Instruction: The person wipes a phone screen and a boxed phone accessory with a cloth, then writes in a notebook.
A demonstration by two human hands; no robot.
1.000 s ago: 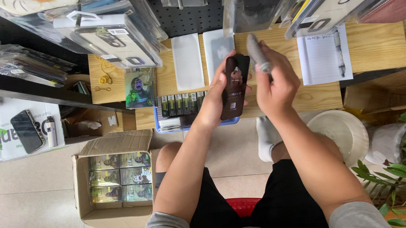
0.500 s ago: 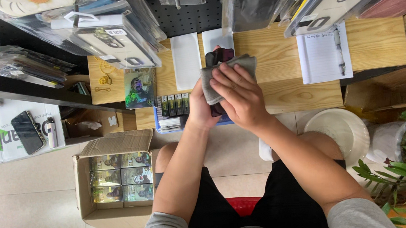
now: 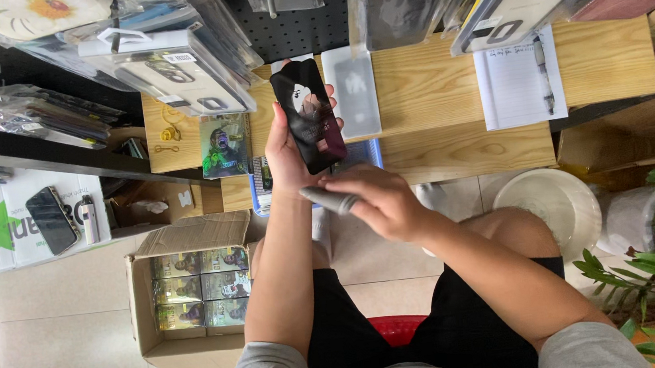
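The left hand (image 3: 286, 152) holds a dark phone (image 3: 307, 115) above the wooden tabletop (image 3: 431, 94), fingers wrapped round its edges. Its long axis runs away from the person, top end tilted slightly left (glossy face toward the camera). Just below the phone, the right hand (image 3: 381, 199) is closed on a folded grey cloth (image 3: 329, 200).
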